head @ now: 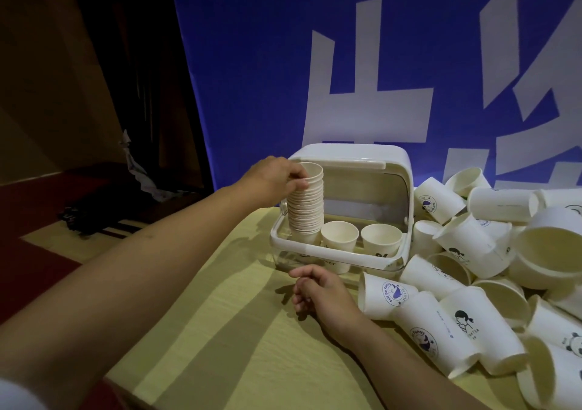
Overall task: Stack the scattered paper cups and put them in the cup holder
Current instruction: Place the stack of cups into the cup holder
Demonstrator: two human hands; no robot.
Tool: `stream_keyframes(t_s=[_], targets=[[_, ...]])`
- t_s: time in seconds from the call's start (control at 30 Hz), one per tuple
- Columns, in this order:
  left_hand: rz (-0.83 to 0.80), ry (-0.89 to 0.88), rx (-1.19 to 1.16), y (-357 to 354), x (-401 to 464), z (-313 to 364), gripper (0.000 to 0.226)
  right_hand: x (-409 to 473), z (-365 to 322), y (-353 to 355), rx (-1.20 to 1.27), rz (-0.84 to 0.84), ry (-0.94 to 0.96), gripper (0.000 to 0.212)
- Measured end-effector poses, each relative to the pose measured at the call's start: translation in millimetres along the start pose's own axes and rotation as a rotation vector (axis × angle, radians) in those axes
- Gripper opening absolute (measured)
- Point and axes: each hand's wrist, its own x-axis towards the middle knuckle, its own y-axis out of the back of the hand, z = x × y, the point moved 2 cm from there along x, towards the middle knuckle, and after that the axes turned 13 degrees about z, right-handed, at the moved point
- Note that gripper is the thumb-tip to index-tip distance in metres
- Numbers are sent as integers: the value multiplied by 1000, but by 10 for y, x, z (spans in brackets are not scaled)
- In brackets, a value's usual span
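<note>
Part done, by the look of it. Tall nested stack of plain white paper cups point(306, 203) stood upright in the left end of the white plastic cup holder with its lid raised point(341, 253), gripped near the top by the left hand point(273, 180), fingers and thumb curled round the upper rims. Two more white paper cups, a middle one point(339, 238) and a right one point(381, 239), seated upright beside the stack in the same holder, whether single or nested not clear. Right hand point(318, 293) hovering just in front of the holder, near the pale yellow wooden table point(220, 331), fingers loosely curled and holding nothing. Left to do, judging from the scene: a large heap of loose printed white paper cups point(472, 268), lying tipped and scattered on the right side of the table, not yet stacked or stowed. Most of the job apparently remaining.
</note>
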Motion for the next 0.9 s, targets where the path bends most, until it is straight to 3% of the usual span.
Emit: stream_keyframes(t_s=[0.13, 0.37, 0.47, 0.6, 0.7, 0.9], targets=[[27, 102, -157, 27, 32, -24, 12, -10, 5, -3, -8, 3, 10, 23], [101, 115, -199, 192, 54, -137, 20, 4, 16, -3, -13, -1, 6, 22], [237, 115, -266, 280, 87, -160, 13, -6, 19, -3, -14, -1, 8, 23], [538, 109, -413, 436, 110, -132, 27, -13, 25, -5, -23, -2, 0, 23], [711, 44, -538, 465, 26, -22, 29, -16, 11, 11, -39, -5, 0, 23], [765, -350, -385, 14, -449, 352, 25, -78, -35, -14, -32, 25, -9, 23]])
